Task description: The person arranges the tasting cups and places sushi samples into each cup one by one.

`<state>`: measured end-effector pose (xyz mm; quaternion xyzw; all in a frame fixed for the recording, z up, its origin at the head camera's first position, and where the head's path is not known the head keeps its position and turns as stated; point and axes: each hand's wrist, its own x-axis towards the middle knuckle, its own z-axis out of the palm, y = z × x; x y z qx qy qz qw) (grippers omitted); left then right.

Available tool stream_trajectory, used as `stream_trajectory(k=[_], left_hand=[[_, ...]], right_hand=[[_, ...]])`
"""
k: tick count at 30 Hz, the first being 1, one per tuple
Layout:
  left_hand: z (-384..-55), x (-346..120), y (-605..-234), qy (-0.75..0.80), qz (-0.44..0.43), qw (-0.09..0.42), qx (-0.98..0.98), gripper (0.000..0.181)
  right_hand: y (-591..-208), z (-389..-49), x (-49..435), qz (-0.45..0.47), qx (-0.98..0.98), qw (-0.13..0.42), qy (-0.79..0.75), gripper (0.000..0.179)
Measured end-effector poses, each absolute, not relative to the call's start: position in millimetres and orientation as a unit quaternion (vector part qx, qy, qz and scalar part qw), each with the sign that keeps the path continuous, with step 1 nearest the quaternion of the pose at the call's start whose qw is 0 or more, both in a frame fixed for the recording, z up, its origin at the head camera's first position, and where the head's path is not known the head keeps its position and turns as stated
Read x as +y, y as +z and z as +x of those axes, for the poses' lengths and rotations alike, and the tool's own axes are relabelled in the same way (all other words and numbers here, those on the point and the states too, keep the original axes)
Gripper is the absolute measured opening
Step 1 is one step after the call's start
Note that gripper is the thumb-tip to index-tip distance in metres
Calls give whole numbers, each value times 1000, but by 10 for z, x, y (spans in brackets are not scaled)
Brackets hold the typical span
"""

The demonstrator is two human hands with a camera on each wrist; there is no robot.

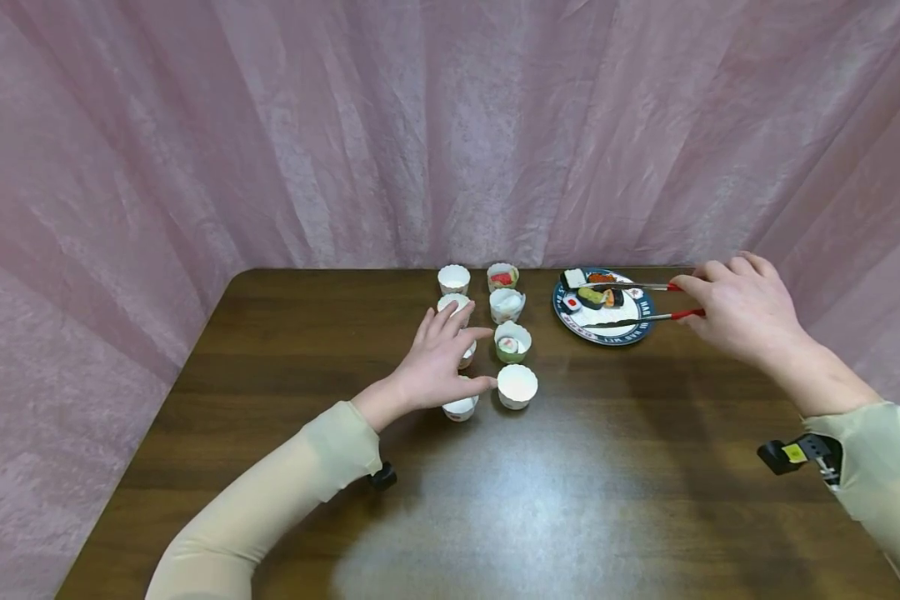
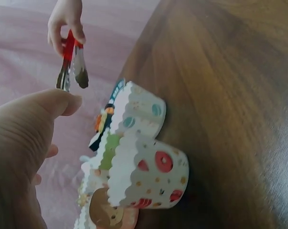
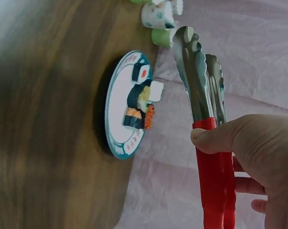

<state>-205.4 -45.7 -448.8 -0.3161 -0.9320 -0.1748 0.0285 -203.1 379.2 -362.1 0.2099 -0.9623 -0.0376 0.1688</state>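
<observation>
Red-handled metal tongs (image 3: 214,162) are gripped in my right hand (image 1: 746,308), thumb on one arm and fingers on the other. Their two tips stand apart above the round plate (image 1: 618,337), holding nothing. Several sushi pieces lie on the plate, among them a white-topped one (image 1: 573,278), a yellow-topped one (image 3: 144,93) and an orange-topped one (image 3: 133,118). My left hand (image 1: 438,367) spreads its fingers over the left row of paper cups and holds nothing. Near its thumb stands a white paper cup (image 1: 517,387). Another cup (image 1: 512,342) contains a sushi roll (image 1: 507,344).
Paper cups stand in two rows. The back right cup (image 1: 502,277) has a red-topped piece inside; a whitish piece shows in the cup (image 1: 507,306) in front of it. A pink curtain (image 1: 420,133) hangs behind the brown wooden table (image 1: 450,517).
</observation>
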Motion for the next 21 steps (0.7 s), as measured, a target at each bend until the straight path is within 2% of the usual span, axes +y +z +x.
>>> stream_trajectory(k=[10,21], left_hand=[[-1982,-330,-4598,-135,-305,8,-943,86],[-1926,-153,-4689,-114,-289,12,-950,84]], right_hand=[[-3720,-2038,3843,209,-965,150,-57,49],[-3789,-2055,3870,211,-964,149,-60,49]])
